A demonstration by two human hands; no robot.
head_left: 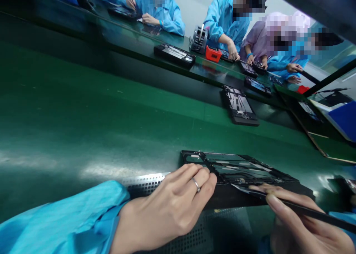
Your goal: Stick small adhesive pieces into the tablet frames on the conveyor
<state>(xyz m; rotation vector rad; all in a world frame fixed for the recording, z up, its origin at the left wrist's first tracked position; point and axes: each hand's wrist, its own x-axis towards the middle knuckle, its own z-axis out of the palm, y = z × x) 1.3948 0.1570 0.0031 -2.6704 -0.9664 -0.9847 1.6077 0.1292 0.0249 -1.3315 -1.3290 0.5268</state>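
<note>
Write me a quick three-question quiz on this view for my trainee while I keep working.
1. Which hand holds the slim black tool with the pointed silver tip?
2. True or false: a shiny silver ring circles a finger of the blue-sleeved left hand.
3. The tool's tip is nearest which part of the flat black rectangular device? A) far edge; B) near edge; C) far left corner.
Key: 1. the right hand; 2. true; 3. B.

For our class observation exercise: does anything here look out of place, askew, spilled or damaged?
Nothing stands out: no spill or breakage shows, though fine details are unclear. The left hand touches the black device; the right hand holds a pointed tool.
</note>
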